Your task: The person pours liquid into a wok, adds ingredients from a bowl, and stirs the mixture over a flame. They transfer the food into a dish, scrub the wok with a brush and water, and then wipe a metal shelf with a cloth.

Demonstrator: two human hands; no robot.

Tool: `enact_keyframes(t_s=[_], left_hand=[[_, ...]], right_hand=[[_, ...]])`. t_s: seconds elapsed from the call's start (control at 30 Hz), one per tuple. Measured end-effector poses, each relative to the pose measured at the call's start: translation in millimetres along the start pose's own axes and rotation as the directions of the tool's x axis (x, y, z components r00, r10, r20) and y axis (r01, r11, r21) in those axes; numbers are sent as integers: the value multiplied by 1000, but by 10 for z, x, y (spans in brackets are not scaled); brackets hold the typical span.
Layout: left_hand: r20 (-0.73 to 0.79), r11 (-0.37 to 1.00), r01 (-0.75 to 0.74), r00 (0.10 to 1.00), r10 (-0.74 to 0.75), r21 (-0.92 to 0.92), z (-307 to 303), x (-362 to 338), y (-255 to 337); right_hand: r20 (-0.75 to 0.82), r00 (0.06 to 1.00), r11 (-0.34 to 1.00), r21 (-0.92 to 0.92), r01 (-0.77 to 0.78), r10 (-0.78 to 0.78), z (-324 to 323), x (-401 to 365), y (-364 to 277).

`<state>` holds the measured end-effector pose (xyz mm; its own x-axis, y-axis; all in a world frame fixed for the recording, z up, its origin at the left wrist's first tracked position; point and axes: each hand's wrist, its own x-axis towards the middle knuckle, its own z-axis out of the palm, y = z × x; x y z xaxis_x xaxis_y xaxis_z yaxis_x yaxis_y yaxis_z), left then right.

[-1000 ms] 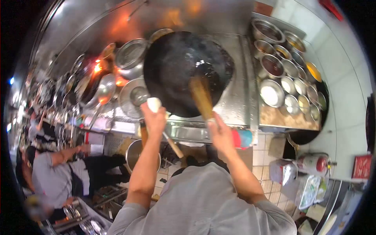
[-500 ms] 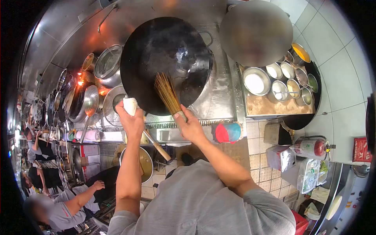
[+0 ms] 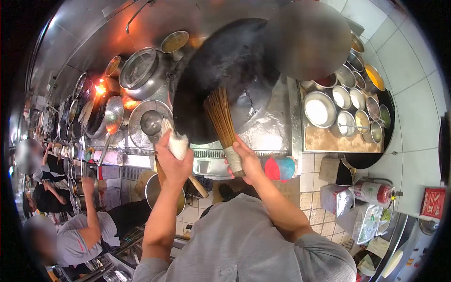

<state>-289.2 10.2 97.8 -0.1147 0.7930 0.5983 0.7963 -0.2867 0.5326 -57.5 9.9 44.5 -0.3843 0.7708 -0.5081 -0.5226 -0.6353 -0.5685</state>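
Observation:
My left hand [image 3: 173, 164] is closed around a folded white cloth [image 3: 178, 144] at the near left edge of a large black wok [image 3: 230, 61]. Whether the cloth also grips the wok's rim or handle cannot be made out. The wok looks tilted over the steel stove top. In my right hand [image 3: 249, 162] is a bamboo wok brush [image 3: 221, 115], held by its wrapped handle with the bristles over the wok's near side. A ladle [image 3: 151, 123] rests in a round strainer [image 3: 136, 124] left of my left hand.
Pots and a perforated skimmer [image 3: 114, 115] stand left, near an open flame [image 3: 100, 88]. Metal seasoning bowls [image 3: 320, 109] crowd a board at right. A red and blue cloth [image 3: 279, 168] lies on the front ledge. A co-worker [image 3: 80, 239] stands lower left.
The wok has shifted right and tilted, baring a small pot behind it. My left hand with the cloth has moved slightly right and down. My right hand and the brush have shifted right, the brush more upright.

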Motion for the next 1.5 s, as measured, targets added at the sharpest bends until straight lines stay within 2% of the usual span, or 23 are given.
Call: enact_keyframes(t_s=[0.17, 0.2, 0.27, 0.3, 0.37, 0.4, 0.43, 0.47, 0.5, 0.6, 0.7, 0.8, 0.9, 1.03, 1.07, 1.1, 1.23, 1.3, 1.33, 1.37, 1.4, 1.47, 1.5], left_hand=[[-9, 998, -29, 1000, 30, 56, 8, -31, 140], [-31, 999, 4, 1000, -3, 48, 26, 1, 155], [-83, 997, 74, 994, -71, 33, 42, 70, 177], [-96, 984, 175, 981, -171, 43, 34, 106, 167], [-77, 889, 445, 888, -454, -109, 14, 93, 15], [-58, 805, 562, 812, -580, -191, 22, 77, -85], [-70, 780, 581, 790, -609, -234, 30, 31, -156], [-51, 695, 629, 727, -684, -348, 97, -69, -264], [-18, 621, 701, 658, -753, -350, 117, -109, -279], [114, 331, 765, 462, -879, -553, 404, -338, -471], [120, 218, 763, 361, -925, -609, 823, -414, -613], [77, 247, 754, 366, -927, -609, 1100, -245, -520], [69, 204, 780, 301, -951, -592, 1391, -202, -617], [76, 222, 822, 305, -949, -525, 1413, -218, -620], [71, 221, 836, 295, -953, -503, 1425, -221, -628], [68, 220, 849, 286, -956, -480, 1442, -225, -636], [65, 216, 859, 277, -959, -465, 1372, -144, -610], [82, 204, 858, 273, -959, -471, 1395, -177, -615], [87, 203, 854, 276, -957, -479, 1414, -172, -621], [97, 198, 856, 275, -957, -478, 1448, -179, -631], [105, 185, 856, 267, -958, -482, 1443, -176, -640], [130, 159, 861, 251, -959, -484, 1421, -163, -641], [143, 155, 847, 260, -955, -508, 1398, -171, -628]], right_hand=[[30, 999, 995, -97, 14, -12, -17, 40, 91], [33, 978, 893, -402, 201, -205, -109, 114, 161], [228, 825, 347, -825, 446, -518, -300, 261, 271], [142, 914, 499, -800, 332, -381, -385, 149, 99], [187, 952, 28, -979, 200, -243, -1031, 314, -430], [150, 911, 41, -983, 180, -384, -1305, 403, -770], [61, 920, -163, -987, -3, -388, -1399, 519, -1272], [175, 859, -241, -968, 63, -481, -1529, 641, -1726], [123, 711, -147, -989, 28, -693, -1157, 614, -2096], [407, 349, -388, -913, 126, -844, -298, 624, -3105], [290, 380, -199, -944, 262, -878, 827, 386, -3634], [370, 274, -242, -881, 406, -888, 1523, 628, -3750], [230, 519, -101, -959, 264, -823, 1518, 1478, -3580], [361, 633, -309, -931, 197, -684, 556, 3229, -2235], [278, 835, -404, -912, 75, -474, 578, 3143, -1778], [219, 893, -418, -907, 38, -394, 631, 2940, -1252], [244, 968, -213, -951, 225, -67, 431, 2072, -711], [329, 930, -502, -784, 364, 162, 152, 1891, -1494], [474, 876, -682, -614, 398, 85, -321, 2058, -1973], [198, 980, -845, -526, 93, -16, -190, 2040, -2509], [72, 938, -813, -524, -253, -339, -23, 2011, -2827], [239, 641, -521, -801, -294, -730, 92, 2042, -3186], [448, 602, -684, -689, -239, -661, -161, 2318, -3325]])
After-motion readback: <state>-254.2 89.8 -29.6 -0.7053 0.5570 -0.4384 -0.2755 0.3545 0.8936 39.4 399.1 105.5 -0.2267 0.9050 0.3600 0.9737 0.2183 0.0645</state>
